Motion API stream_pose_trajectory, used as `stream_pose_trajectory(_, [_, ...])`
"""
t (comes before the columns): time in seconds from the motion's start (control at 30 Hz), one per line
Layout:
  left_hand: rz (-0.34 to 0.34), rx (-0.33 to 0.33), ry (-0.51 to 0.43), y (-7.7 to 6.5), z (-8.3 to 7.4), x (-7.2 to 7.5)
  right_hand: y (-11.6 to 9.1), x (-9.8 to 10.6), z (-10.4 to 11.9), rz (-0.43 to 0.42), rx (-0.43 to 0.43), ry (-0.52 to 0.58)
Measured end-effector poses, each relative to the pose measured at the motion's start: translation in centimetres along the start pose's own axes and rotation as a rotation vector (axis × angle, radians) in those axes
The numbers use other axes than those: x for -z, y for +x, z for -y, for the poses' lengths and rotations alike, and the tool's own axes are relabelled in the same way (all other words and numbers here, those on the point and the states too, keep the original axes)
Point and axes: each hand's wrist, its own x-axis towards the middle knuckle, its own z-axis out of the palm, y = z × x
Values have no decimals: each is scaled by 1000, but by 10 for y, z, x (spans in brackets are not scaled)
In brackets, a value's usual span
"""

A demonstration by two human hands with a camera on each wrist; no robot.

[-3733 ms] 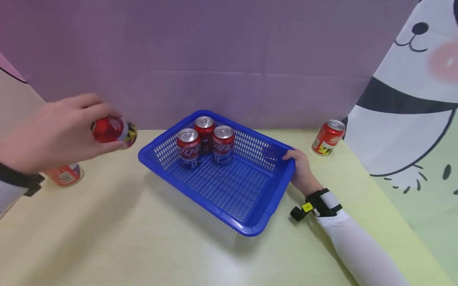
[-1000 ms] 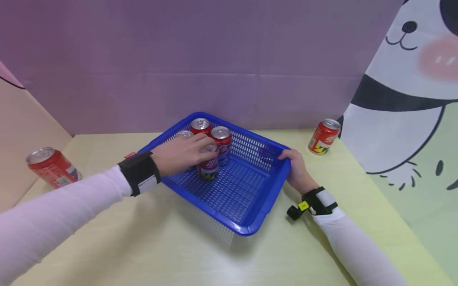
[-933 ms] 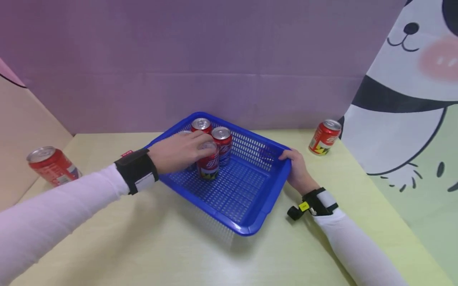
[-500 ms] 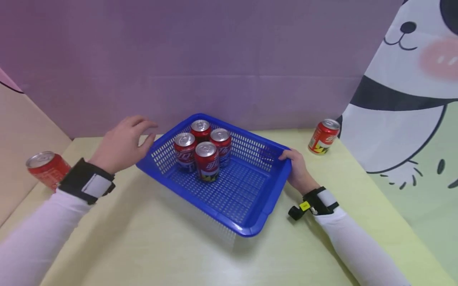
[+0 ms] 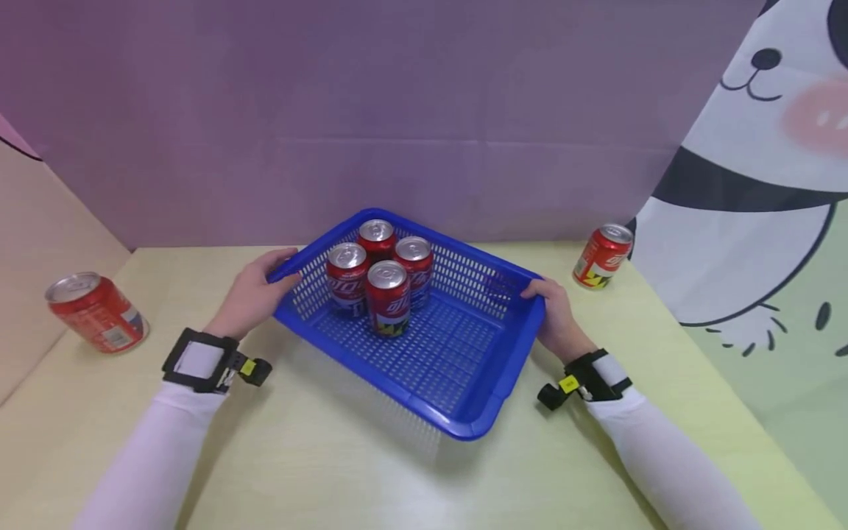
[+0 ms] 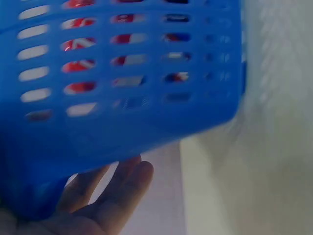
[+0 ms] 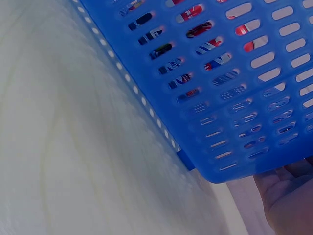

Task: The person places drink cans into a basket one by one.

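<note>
Head view: a person grasps a blue perforated plastic basket (image 5: 457, 353) at a pale tabletop (image 5: 318, 464), the left hand (image 5: 248, 298) clasping its rim at nine o'clock, thumb over the edge, and the right hand (image 5: 559, 324) gripping it at three. Four red drink cans (image 5: 389, 300) stand upright in a cluster inside the basket, toward eleven o'clock. Beyond it on the tabletop, one red can (image 5: 99, 313) stands at nine o'clock, another red can (image 5: 601, 258) near half past two. A purple backdrop (image 5: 397, 96) fills twelve o'clock; a cartoon animal (image 5: 748, 258) decorates the wall near two.
</note>
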Motion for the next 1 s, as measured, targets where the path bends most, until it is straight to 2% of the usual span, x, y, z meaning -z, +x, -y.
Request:
stream_pose_trajectory(0.07, [34, 17, -31, 2, 2, -1, -1, 0, 0, -1, 3, -6])
stream_pose_trajectory(0.23, [130, 56, -185, 5, 13, 5, -2, 0, 1, 21, 8, 0])
stream_pose_trajectory(0.37, [158, 46, -287, 6, 21, 7, -2, -1, 1, 16, 5, 1])
stream_pose_trajectory(0.57, [146, 24, -270, 6, 22, 7, -1, -1, 1, 0, -12, -1])
stream_pose_trajectory(0.7, [127, 9, -226, 5, 22, 9, 1, -2, 3, 26, -8, -9])
stream_pose_trajectory(0.83, [104, 6, -194, 5, 22, 8, 5, 4, 9, 8, 2, -141])
stream_pose_trajectory(0.9, [98, 5, -189, 6, 21, 7, 5, 8, 15, -20, 2, -288])
stream_pose_trajectory(1.0, [98, -2, -192, 6, 20, 4, 4, 13, 26, -36, 43, -618])
